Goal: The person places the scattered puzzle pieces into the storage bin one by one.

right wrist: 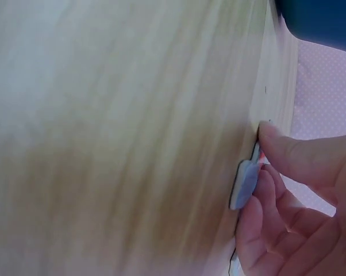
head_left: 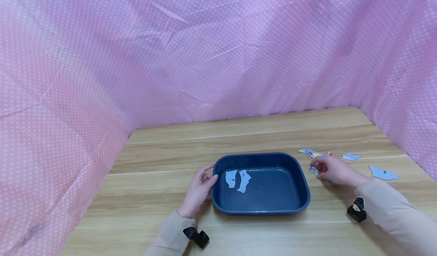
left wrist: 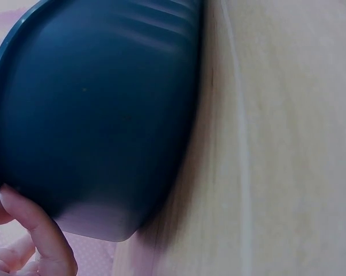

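Note:
A dark blue plastic tray (head_left: 259,212) stands on the wooden table, with two light blue puzzle pieces, one piece (head_left: 230,178) beside the other piece (head_left: 244,181), lying at its left end. My left hand (head_left: 199,189) holds that end by the rim; in the left wrist view a finger lies against the tray's outer wall (left wrist: 98,115). To the tray's right, my right hand (head_left: 336,170) pinches a small patterned puzzle piece (head_left: 313,170) low at the tabletop. The right wrist view shows thumb and curled fingers about a thin pale blue piece (right wrist: 246,184), partly hidden by them.
Colourful pieces (head_left: 312,152) lie just beyond the right hand. Farther right are a small blue piece (head_left: 351,156) and a larger light blue piece (head_left: 383,173). A pink dotted cloth (head_left: 218,58) hangs behind and at both sides of the table (head_left: 164,153).

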`<action>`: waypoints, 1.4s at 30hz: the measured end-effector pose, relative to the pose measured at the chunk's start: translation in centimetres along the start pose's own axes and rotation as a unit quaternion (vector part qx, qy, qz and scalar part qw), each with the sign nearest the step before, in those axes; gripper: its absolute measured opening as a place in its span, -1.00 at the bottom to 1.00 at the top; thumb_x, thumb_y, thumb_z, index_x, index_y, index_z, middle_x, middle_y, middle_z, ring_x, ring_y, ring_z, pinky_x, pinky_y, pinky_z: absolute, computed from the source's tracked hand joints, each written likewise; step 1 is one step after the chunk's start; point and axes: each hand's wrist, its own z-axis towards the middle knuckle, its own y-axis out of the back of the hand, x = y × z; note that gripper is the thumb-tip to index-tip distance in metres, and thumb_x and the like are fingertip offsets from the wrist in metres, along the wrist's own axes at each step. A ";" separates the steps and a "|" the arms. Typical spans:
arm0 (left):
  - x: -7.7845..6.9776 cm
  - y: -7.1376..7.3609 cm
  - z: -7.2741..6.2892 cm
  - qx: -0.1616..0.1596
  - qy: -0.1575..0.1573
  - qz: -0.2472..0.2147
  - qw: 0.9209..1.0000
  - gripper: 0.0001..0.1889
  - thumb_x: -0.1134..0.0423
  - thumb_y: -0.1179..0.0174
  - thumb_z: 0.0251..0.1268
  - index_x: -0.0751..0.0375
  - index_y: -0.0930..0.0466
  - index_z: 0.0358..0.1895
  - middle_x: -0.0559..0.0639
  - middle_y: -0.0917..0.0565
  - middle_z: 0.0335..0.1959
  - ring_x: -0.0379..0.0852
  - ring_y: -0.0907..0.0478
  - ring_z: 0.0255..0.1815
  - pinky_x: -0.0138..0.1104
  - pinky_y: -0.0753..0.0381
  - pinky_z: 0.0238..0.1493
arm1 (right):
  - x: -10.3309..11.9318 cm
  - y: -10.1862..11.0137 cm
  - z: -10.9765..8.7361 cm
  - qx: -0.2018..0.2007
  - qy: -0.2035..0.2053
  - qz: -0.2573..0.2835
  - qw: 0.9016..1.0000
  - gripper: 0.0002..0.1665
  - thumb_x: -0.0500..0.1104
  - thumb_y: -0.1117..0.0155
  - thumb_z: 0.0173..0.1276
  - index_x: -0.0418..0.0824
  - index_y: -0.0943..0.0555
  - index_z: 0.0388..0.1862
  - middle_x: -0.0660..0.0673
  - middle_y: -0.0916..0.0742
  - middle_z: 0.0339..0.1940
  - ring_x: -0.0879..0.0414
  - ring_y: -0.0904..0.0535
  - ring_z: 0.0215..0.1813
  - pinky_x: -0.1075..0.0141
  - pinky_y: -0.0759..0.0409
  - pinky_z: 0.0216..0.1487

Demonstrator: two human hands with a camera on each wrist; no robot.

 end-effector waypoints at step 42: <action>0.4 0.1 0.3 0.005 0.001 -0.009 1.000 -0.53 0.26 -0.06 0.41 0.11 -0.30 0.35 0.14 -0.53 -0.26 -0.16 -0.35 -0.56 -0.40 -0.39 -0.53 | -0.9 0.1 -0.3 -0.034 0.007 0.016 0.999 -0.69 -0.36 -0.27 0.19 -0.31 -0.58 -0.04 -0.07 -0.62 -0.33 0.16 -0.47 -0.30 0.38 -0.45 -0.38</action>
